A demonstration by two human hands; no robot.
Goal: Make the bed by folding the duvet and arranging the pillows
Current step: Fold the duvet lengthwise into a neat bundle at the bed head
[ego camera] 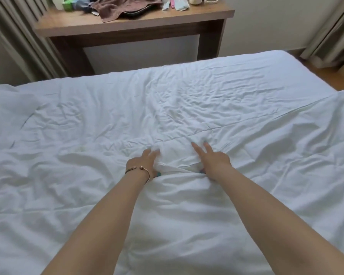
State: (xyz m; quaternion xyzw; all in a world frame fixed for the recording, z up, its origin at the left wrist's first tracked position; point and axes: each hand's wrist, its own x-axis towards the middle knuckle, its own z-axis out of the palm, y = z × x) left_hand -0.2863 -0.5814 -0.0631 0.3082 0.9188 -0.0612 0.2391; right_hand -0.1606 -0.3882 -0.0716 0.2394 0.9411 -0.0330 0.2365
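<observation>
I see both arms stretched forward, the left hand and right hand side by side, each pinching a raised fold of the crumpled white duvet between thumb and extended fingers. The duvet lies spread over the bed, its long axis running left to right.

Wooden desk between beige curtains
</observation>
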